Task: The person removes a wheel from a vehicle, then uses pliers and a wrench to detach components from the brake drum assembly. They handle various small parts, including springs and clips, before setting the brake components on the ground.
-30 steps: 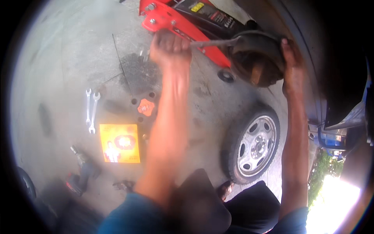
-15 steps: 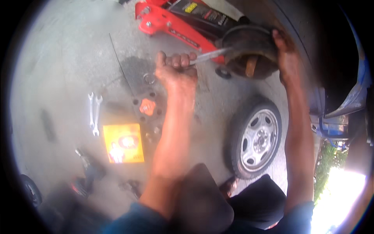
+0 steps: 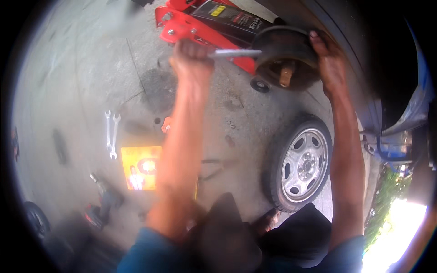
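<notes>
A long flat metal bar [image 3: 235, 53] is gripped in my left hand [image 3: 191, 59], its far end at the rim of a dark, dirty brake drum [image 3: 278, 41]. My right hand [image 3: 331, 63] holds the drum's right side, thumb on the upper rim. A rusty brown piece [image 3: 286, 75] sticks out from the drum's hollow. Just behind the drum sits a red and black floor jack [image 3: 207, 25], partly hidden by it.
A wheel [image 3: 304, 164] lies at the right. On the floor are two spanners [image 3: 114, 134], a yellow box [image 3: 136, 164], an orange piece [image 3: 165, 123] and a cordless tool [image 3: 107, 200]. A vehicle body [image 3: 387, 77] borders the right.
My left hand with the bar dipped and turned, then rose again, now slightly left of where it was. My right hand and the drum shifted up and left in the picture.
</notes>
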Available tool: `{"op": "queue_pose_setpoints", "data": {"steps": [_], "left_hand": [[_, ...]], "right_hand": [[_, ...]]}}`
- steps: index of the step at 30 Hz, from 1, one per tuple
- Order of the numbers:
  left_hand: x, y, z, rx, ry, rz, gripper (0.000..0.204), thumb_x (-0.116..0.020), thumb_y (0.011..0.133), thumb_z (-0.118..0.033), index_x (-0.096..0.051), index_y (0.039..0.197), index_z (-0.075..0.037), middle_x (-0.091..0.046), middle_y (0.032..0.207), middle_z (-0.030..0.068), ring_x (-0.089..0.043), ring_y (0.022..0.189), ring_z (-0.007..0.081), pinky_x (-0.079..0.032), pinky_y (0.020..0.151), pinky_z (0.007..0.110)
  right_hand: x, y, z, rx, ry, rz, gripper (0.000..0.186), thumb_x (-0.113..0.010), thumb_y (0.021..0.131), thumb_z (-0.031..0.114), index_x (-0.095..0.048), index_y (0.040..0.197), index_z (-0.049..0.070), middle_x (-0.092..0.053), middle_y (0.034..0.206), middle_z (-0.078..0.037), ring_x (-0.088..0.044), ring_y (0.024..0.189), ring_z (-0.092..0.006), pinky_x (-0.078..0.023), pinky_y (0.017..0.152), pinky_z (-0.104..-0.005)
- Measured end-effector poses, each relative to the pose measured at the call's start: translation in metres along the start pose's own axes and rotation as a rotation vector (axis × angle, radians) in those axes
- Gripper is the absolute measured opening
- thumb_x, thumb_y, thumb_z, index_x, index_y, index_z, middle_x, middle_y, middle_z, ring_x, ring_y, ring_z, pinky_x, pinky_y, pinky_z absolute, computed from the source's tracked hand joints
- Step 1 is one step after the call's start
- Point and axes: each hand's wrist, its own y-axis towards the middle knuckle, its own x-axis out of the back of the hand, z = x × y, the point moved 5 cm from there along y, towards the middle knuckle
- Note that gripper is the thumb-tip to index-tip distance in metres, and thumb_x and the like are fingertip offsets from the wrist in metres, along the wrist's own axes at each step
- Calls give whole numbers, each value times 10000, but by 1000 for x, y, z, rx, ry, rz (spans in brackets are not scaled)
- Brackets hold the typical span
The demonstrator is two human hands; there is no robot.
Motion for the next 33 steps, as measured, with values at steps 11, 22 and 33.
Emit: {"op": "queue_pose_setpoints", "data": {"steps": [11,22,33], "left_hand": [[41,97,-8,14,-240,-19,226,-369,942,-283,-461,1051,-108,-472,990,95,-425,904,230,-330,818,364],[-34,-84,-27,-417,244,-59,358,-409,947,-301,-458,1170,-25,-516,916,74,-505,868,243,-438,854,399],[-132,-69,-60,-555,830,608,146,-418,903,-212,-477,925,-80,-480,797,41,-475,698,174,-428,688,364]], "right_hand": [[20,-104,-54,-251,618,-616,387,-474,952,291,-560,1212,17,-577,1219,-122,-507,1161,-237,-315,1045,-324],[-53,-271,-196,-452,276,-27,291,-604,900,263,-642,981,-14,-666,830,-98,-618,783,-164,-483,735,-303],[-97,-315,-153,-439,435,386,301,-578,904,286,-621,1010,7,-651,834,-101,-610,806,-196,-469,751,-330]]}}
